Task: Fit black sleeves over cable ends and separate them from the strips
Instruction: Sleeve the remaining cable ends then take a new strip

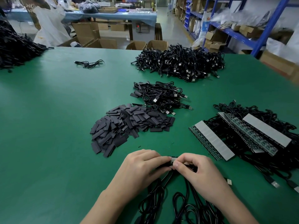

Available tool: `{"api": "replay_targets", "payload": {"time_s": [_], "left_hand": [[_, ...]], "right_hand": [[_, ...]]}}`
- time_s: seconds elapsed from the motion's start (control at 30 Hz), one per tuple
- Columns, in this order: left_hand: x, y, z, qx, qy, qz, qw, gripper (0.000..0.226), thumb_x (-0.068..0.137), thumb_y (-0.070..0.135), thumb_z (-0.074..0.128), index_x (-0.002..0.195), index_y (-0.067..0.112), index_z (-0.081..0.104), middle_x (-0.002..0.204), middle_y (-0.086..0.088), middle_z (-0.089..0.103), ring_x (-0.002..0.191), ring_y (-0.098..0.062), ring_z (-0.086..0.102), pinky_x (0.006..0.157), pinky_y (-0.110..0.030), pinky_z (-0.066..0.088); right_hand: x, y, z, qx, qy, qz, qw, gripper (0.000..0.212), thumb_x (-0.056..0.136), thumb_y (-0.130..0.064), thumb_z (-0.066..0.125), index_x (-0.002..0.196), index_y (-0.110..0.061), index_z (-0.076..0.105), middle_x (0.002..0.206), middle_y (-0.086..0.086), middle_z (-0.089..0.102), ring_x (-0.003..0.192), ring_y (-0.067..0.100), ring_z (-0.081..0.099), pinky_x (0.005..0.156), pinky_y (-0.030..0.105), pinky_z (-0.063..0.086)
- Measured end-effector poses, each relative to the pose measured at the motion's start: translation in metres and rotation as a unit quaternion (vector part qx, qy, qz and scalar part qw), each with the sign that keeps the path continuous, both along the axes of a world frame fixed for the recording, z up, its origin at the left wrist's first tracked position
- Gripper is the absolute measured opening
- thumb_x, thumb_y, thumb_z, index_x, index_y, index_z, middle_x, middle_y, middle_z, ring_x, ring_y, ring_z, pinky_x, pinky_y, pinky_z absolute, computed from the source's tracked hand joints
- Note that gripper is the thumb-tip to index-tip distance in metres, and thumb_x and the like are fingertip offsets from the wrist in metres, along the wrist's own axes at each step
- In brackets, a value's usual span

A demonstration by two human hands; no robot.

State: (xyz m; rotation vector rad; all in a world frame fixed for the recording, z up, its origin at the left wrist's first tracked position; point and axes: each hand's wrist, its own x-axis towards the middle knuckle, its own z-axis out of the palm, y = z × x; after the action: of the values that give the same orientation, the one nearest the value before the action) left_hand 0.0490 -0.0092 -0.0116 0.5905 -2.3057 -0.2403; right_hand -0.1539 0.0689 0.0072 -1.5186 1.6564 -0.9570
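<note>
The left hand [145, 164] and the right hand [198, 171] meet fingertip to fingertip, low over the green worktop [56, 126]. Both pinch one small cable end with a pale tip [172, 159]. On the left hand's side it looks black, likely a sleeve, but the fingers hide most of it. From the hands, thin black cables [161, 188] run back toward the person. The heap of flat black sleeves [129, 126] lies ahead of the left hand. The long strips of small green boards with grey backing [212, 141] lie just right of the right hand. The main risk is probably a sleeve pushed on only partly, so it slides off later. A hard twist may also bend the small end, and the looped cables below the wrists can tangle and pull.
</note>
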Motion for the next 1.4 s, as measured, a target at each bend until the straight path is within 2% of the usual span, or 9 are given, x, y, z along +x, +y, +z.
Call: {"api": "replay_targets", "payload": {"time_s": [0.07, 0.2, 0.3, 0.4, 0.63, 0.77, 1.0, 1.13, 1.4], "left_hand": [[-0.002, 0.001, 0.000, 0.019, 0.006, 0.005, 1.000, 0.024, 0.096, 0.038, 0.072, 0.109, 0.019, 0.079, 0.087, 0.010, 0.071, 0.072, -0.009, 0.064, 0.068, -0.021, 0.054], [-0.005, 0.005, 0.003, 0.128, 0.055, 0.030, 0.990, 0.032, 0.091, 0.046, 0.072, 0.109, 0.021, 0.080, 0.089, 0.012, 0.073, 0.078, -0.003, 0.069, 0.072, -0.025, 0.057], [-0.003, 0.003, 0.003, 0.171, 0.070, 0.035, 0.982, 0.026, 0.088, 0.040, 0.078, 0.108, 0.024, 0.080, 0.092, 0.016, 0.072, 0.083, 0.001, 0.067, 0.077, -0.021, 0.055], [-0.003, 0.003, 0.003, 0.156, 0.063, 0.029, 0.985, 0.023, 0.089, 0.040, 0.077, 0.105, 0.023, 0.080, 0.090, 0.016, 0.071, 0.081, 0.003, 0.066, 0.075, -0.017, 0.054], [-0.005, 0.002, -0.004, 0.054, 0.060, 0.045, 0.996, 0.020, 0.090, 0.034, 0.081, 0.103, 0.018, 0.080, 0.086, 0.010, 0.070, 0.074, -0.004, 0.065, 0.070, -0.019, 0.054], [-0.005, 0.001, -0.008, 0.003, 0.056, 0.038, 0.998, 0.018, 0.092, 0.031, 0.079, 0.104, 0.017, 0.079, 0.086, 0.008, 0.069, 0.071, -0.010, 0.064, 0.065, -0.025, 0.054], [-0.006, 0.001, -0.008, 0.026, 0.092, 0.033, 0.995, 0.017, 0.092, 0.034, 0.079, 0.105, 0.023, 0.077, 0.083, 0.011, 0.068, 0.071, -0.005, 0.063, 0.065, -0.023, 0.053], [-0.005, 0.000, -0.008, 0.031, 0.097, 0.032, 0.994, 0.019, 0.093, 0.037, 0.077, 0.103, 0.021, 0.079, 0.083, 0.011, 0.069, 0.071, -0.004, 0.063, 0.065, -0.022, 0.053], [-0.004, -0.001, -0.006, -0.010, 0.094, 0.009, 0.995, 0.019, 0.094, 0.032, 0.078, 0.106, 0.018, 0.077, 0.085, 0.007, 0.069, 0.072, -0.009, 0.064, 0.065, -0.023, 0.053]], "right_hand": [[0.001, 0.000, 0.001, 0.000, 0.008, -0.004, 1.000, 0.016, 0.096, -0.035, 0.067, 0.082, -0.036, 0.074, 0.074, 0.009, 0.068, 0.071, 0.029, 0.060, 0.064, 0.040, 0.046], [0.000, 0.000, 0.005, -0.014, 0.007, -0.021, 1.000, 0.018, 0.096, -0.031, 0.066, 0.081, -0.037, 0.074, 0.078, -0.009, 0.075, 0.076, 0.011, 0.069, 0.074, 0.034, 0.053], [0.001, 0.000, 0.005, -0.027, 0.010, -0.032, 0.999, 0.019, 0.094, -0.039, 0.064, 0.081, -0.029, 0.073, 0.075, 0.001, 0.072, 0.073, 0.024, 0.066, 0.071, 0.041, 0.049], [0.002, 0.002, 0.005, -0.048, 0.018, -0.041, 0.998, 0.023, 0.092, -0.042, 0.063, 0.078, -0.025, 0.069, 0.069, 0.006, 0.065, 0.066, 0.028, 0.057, 0.061, 0.039, 0.042], [0.007, 0.003, 0.007, -0.051, 0.002, -0.054, 0.997, 0.026, 0.095, -0.035, 0.066, 0.072, -0.022, 0.067, 0.063, 0.005, 0.060, 0.053, 0.009, 0.042, 0.050, 0.025, 0.031], [0.008, 0.002, 0.006, -0.033, -0.013, -0.061, 0.997, 0.026, 0.095, -0.034, 0.067, 0.073, -0.020, 0.069, 0.065, 0.005, 0.066, 0.057, 0.012, 0.049, 0.056, 0.036, 0.039], [0.005, 0.000, 0.004, 0.005, -0.050, -0.036, 0.998, 0.014, 0.098, -0.031, 0.063, 0.089, -0.033, 0.074, 0.080, -0.009, 0.076, 0.079, 0.005, 0.070, 0.075, 0.026, 0.054], [0.003, 0.000, 0.006, 0.007, -0.086, -0.010, 0.996, 0.021, 0.100, -0.025, 0.062, 0.085, -0.028, 0.076, 0.084, -0.008, 0.077, 0.083, 0.002, 0.072, 0.075, 0.016, 0.050], [0.004, 0.000, 0.008, 0.009, -0.105, -0.004, 0.994, 0.023, 0.101, -0.019, 0.063, 0.083, -0.021, 0.076, 0.087, -0.002, 0.079, 0.090, 0.010, 0.074, 0.089, 0.030, 0.056]]}}
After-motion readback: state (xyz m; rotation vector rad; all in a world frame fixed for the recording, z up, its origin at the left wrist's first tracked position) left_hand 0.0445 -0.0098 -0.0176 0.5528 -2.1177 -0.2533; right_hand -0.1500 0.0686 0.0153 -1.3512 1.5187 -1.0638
